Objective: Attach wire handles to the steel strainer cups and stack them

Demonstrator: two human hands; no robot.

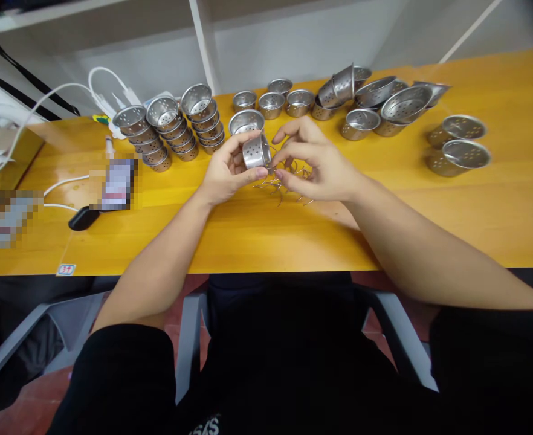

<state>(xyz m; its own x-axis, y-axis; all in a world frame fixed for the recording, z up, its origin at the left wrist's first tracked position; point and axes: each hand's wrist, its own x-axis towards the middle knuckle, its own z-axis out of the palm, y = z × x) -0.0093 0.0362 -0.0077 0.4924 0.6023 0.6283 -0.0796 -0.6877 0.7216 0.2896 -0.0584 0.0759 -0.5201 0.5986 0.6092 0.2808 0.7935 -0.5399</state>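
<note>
My left hand is closed around a small perforated metal cup, tilted on its side with its rim toward the right. At that rim, the thumb and fingertips of my right hand pinch a thin bent wire; the fingers hide much of it. Several loose curved wires lie on the table below my right hand. Just behind my left hand another perforated cup stands upright, partly hidden by my fingers.
Three stacks of perforated cups stand at the back left. More cups and wider strainer bowls fill the back right, with two cups farther right. A phone, cables and a black plug lie left on the yellow table.
</note>
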